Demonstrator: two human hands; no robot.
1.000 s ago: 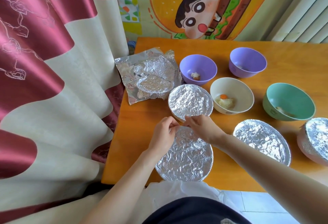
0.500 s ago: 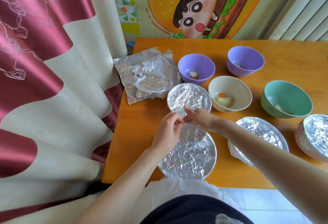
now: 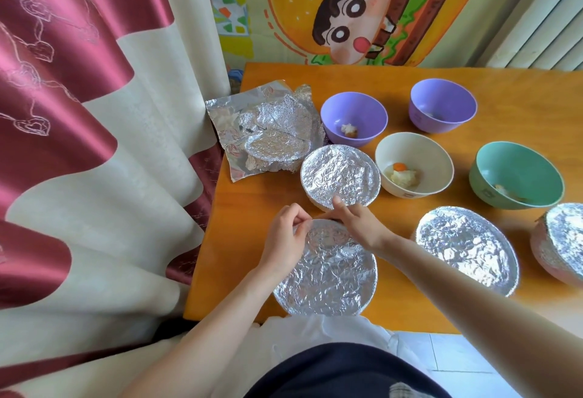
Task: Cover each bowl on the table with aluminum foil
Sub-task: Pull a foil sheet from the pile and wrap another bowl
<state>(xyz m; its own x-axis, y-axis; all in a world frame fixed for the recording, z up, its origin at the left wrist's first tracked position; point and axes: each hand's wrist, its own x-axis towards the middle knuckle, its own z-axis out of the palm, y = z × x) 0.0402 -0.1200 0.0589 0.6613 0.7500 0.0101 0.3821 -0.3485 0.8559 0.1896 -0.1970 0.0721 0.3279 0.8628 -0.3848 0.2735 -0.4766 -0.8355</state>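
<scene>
A foil-covered bowl (image 3: 328, 274) sits at the table's near edge. My left hand (image 3: 285, 240) pinches the foil at its far left rim. My right hand (image 3: 359, 224) presses the foil at the far rim with curled fingers. Just behind stands a second foil-covered bowl (image 3: 340, 175). Two more foil-covered bowls sit to the right, one nearby (image 3: 467, 247) and one (image 3: 561, 240) cut by the frame's edge. Uncovered are two purple bowls (image 3: 353, 117) (image 3: 443, 109), a cream bowl (image 3: 413, 167) and a green bowl (image 3: 515, 176), each with a little food.
A crumpled stack of foil sheets (image 3: 268, 132) lies at the orange table's (image 3: 520, 98) far left corner. A red and cream curtain (image 3: 94, 145) hangs close along the left edge. A cartoon wall picture (image 3: 353, 19) stands behind the table.
Both hands have stayed at the near bowl's far rim, working the foil edge; my right hand shifted slightly left toward my left hand. The view moved a little.
</scene>
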